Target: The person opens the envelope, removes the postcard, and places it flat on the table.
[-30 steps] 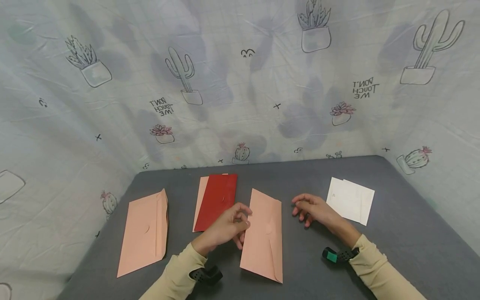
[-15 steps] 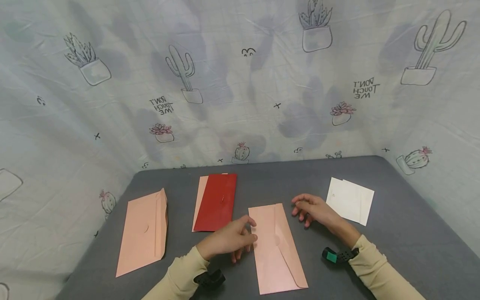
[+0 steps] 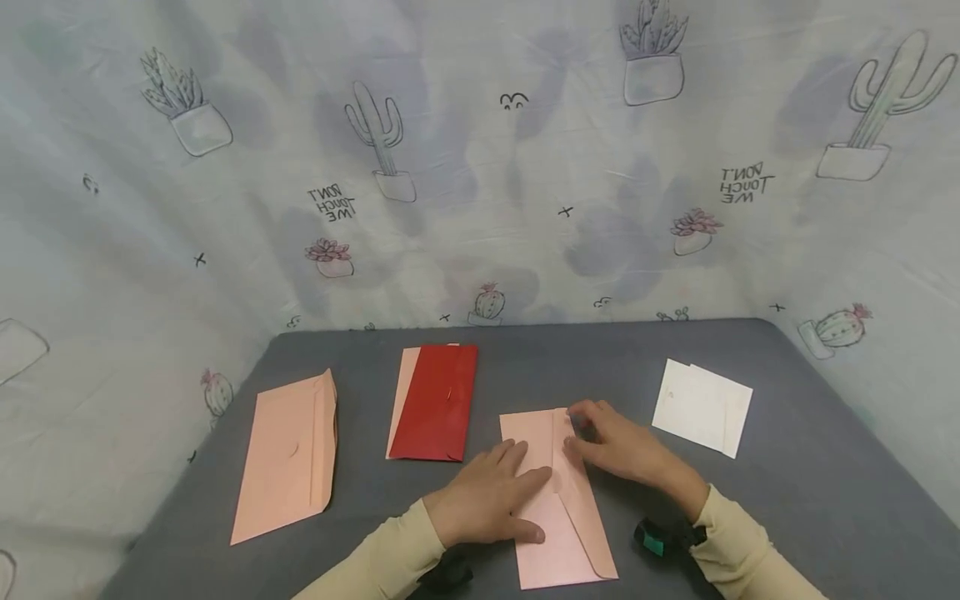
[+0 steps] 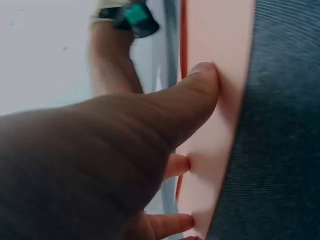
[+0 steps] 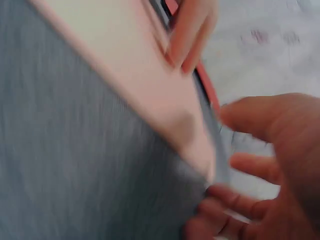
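A pale pink envelope (image 3: 555, 554) lies lengthwise on the grey table (image 3: 592, 362), its flap seam facing up. My left hand (image 3: 487, 496) rests flat on the envelope's left half, fingers spread; the left wrist view has the thumb (image 4: 200, 87) pressing the paper. At the upper right corner is my right hand (image 3: 626, 446), its fingers loosely bent along the edge. In the right wrist view these fingers (image 5: 240, 200) are blurred and stand around the envelope's corner, with no clear grip on it.
Another pink envelope (image 3: 277, 462) lies at the left, its side slightly raised. Behind my left hand a red envelope (image 3: 438, 400) overlaps a pink one (image 3: 401, 400). White envelopes (image 3: 701, 408) lie at the right. A cactus-print curtain (image 3: 450, 167) hangs behind the table.
The pink envelope has turned and come to lie flat on the table. My left hand has moved from its left edge onto its face. My right hand has moved left to its upper corner.
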`<state>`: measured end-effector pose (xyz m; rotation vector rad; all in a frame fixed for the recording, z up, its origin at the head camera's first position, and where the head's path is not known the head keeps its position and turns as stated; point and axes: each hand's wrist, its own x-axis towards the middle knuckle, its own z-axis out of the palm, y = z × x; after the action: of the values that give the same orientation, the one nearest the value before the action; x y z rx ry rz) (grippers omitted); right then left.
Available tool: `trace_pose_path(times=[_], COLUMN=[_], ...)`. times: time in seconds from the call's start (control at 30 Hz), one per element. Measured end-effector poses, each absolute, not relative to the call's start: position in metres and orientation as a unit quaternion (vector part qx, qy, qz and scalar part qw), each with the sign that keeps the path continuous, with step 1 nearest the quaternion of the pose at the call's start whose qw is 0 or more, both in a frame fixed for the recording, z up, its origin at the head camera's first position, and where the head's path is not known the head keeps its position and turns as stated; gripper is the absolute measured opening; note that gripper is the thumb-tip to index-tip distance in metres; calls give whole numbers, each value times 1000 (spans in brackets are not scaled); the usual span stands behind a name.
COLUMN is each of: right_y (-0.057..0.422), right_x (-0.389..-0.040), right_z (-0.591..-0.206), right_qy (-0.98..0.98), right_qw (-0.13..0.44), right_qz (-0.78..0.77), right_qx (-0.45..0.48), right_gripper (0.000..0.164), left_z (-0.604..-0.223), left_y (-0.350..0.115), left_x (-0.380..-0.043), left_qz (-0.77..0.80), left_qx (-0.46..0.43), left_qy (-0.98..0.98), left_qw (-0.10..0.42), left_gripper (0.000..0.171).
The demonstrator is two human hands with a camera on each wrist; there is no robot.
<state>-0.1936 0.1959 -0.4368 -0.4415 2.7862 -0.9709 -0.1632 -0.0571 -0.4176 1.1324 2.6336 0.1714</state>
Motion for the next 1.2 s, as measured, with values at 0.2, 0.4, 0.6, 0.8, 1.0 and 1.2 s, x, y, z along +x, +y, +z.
trace_pose_path(times=[0.2,0.4,0.6,0.8,1.0,1.2], right_y=[174,169,171,174,172,171], right_x=[-172,-164,-168,-171,-171,-168], right_z=[-430,-431,-431,-431,-430,-428], right_qy=[948,944,939,931,937,933], right_qw=[82,45,54,81,102,133], right_qz=[-204,-171,-187,-213,-207,-223], right_qx=[-228,-277,-282,-286,-262,-249], right_gripper=[59,47,41,39,50,57], left_z=[-423,-423,-422,-424,-424,-425], left_y=[-59,-56,-57,-57,-56,-54], left_x=[-161,-161,-161,-162,-162,-162], left_qz=[29,23,21,33,30,22], left_qx=[396,393,390,389,380,367], left_qy=[911,912,913,914,917,922], left_qw=[117,116,119,114,116,119], left_gripper=[69,69,69,70,75,83])
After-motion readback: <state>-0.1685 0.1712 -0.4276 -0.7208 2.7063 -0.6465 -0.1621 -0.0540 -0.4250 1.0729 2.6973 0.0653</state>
